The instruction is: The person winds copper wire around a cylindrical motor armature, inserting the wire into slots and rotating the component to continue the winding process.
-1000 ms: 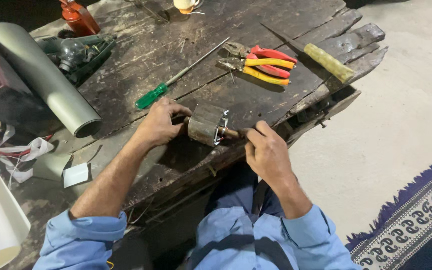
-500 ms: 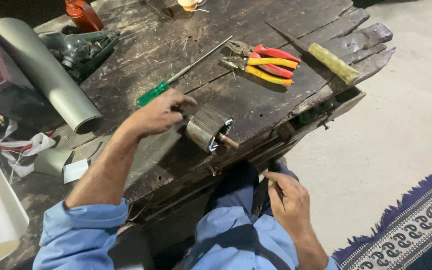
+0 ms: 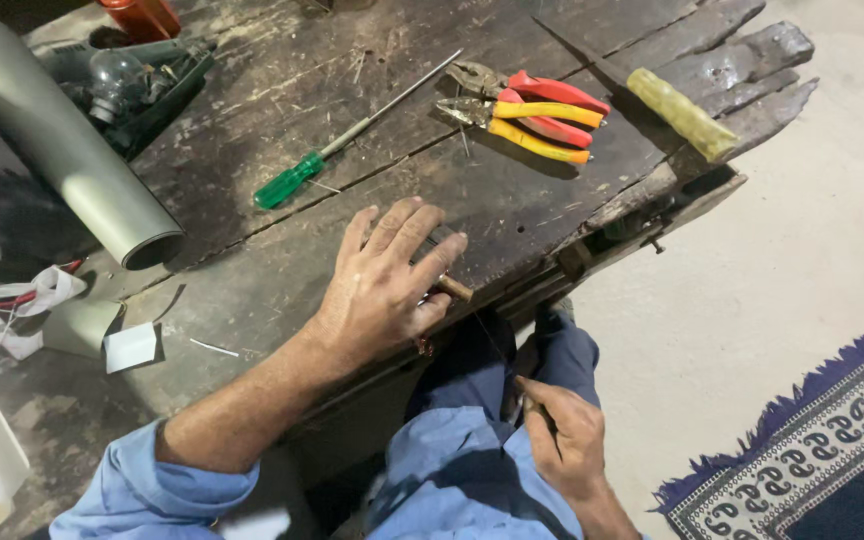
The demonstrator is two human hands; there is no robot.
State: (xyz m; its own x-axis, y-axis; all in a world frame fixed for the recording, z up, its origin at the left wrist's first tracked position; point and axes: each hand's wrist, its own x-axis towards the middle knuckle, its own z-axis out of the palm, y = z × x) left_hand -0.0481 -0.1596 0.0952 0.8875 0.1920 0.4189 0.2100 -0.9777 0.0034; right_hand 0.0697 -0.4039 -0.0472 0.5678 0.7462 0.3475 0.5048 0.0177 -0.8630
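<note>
My left hand [image 3: 392,280] lies over a small metal cylinder at the front edge of the worn wooden workbench [image 3: 252,290] and grips it. The hand hides most of the cylinder; only its brown shaft end [image 3: 455,290] sticks out to the right. Below the bench edge, over my lap, my right hand [image 3: 562,440] pinches a thin wire [image 3: 492,345]. The wire runs up toward the cylinder.
A green-handled screwdriver [image 3: 287,180] lies behind my left hand. Red and yellow pliers [image 3: 537,110] and a yellow-handled tool [image 3: 682,112] sit at the back right. A grey pipe [image 3: 62,150] lies at the left. A patterned rug [image 3: 812,450] covers the floor at right.
My right hand has left the cylinder and dropped below the bench edge to my lap, drawing the wire down. My left hand has closed over the cylinder, hiding it.
</note>
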